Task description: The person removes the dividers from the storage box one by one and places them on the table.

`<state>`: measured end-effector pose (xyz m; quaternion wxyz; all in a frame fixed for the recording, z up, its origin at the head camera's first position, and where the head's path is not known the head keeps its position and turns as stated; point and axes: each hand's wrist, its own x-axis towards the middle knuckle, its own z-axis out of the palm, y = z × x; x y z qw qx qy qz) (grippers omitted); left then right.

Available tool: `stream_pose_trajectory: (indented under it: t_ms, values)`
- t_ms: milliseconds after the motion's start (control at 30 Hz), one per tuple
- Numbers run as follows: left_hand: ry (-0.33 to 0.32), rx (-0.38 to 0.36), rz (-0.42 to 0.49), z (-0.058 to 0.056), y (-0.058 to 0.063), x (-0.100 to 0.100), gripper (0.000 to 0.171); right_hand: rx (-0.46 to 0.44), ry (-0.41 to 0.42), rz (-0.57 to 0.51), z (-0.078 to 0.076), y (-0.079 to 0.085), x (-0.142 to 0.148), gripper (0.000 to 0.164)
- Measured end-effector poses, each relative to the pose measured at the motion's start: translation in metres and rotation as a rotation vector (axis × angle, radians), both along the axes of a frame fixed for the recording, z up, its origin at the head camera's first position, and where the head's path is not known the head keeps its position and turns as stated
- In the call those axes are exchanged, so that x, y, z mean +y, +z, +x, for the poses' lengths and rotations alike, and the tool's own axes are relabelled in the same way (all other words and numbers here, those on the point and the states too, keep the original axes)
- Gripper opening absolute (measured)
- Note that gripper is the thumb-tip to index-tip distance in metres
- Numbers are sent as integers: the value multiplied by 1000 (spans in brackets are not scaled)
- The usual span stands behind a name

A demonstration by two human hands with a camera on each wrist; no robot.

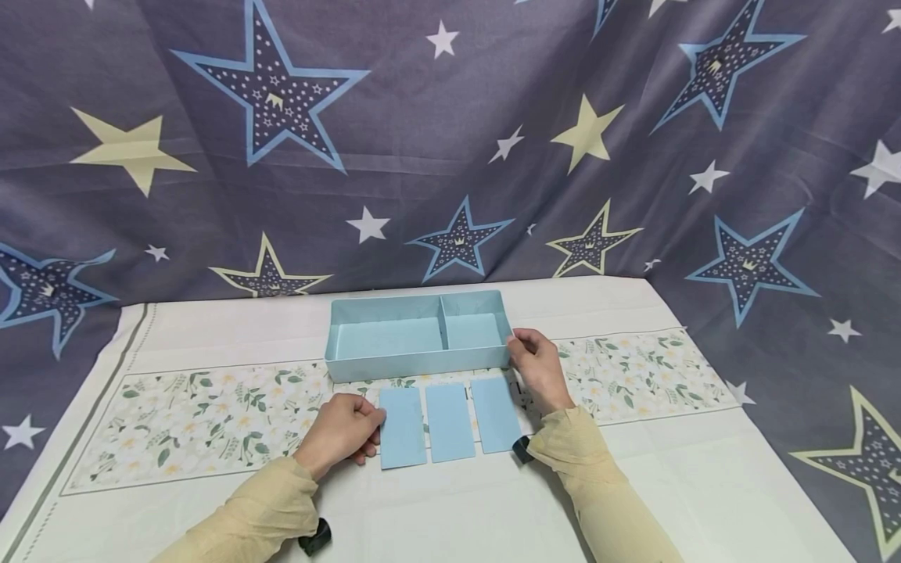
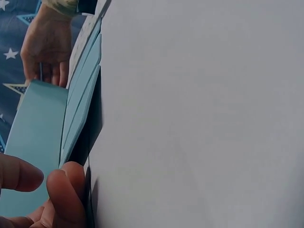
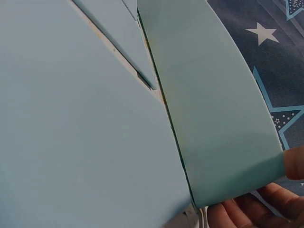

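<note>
A light-blue divided storage box [image 1: 415,363] stands behind three light-blue rectangular cards, its divider right of the middle. My right hand [image 1: 540,367] grips the front right corner of the box; in the right wrist view its thumb [image 3: 294,162] is at the rim and its fingers curl around the end wall. My left hand [image 1: 342,430] has its fingertips at the edge of the left card [image 1: 403,428]. In the left wrist view, its loosely bent fingers [image 2: 66,192] have a gap between them. The middle card [image 1: 450,422] and right card [image 1: 496,414] lie alongside.
Beneath everything is a white tablecloth [image 1: 422,516] with a floral band [image 1: 232,426]. A dark star-patterned curtain [image 1: 422,117] hangs behind the table and along its sides. Dark straps [image 1: 314,537] show at both wrists, below the beige sleeves.
</note>
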<state>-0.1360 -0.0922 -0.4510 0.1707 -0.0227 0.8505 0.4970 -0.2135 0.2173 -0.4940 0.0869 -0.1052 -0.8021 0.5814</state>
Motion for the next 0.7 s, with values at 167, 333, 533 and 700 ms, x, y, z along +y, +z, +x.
stream_pose_trajectory:
  t_ms: [167,333,533,700]
  values:
    - [-3,-15,-11,-2,0,-2,22,-24,29,-27,16,30,-9,35]
    - [-6,-16,-15,-2,0,-2,23,-20,21,-26,17,32,-10,33]
    - [-9,4,-21,-2,1,-2,22,-2,-11,3,-1,-1,0,28]
    - [-5,28,-17,-3,1,-4,22,-5,-23,12,-5,-10,2,24]
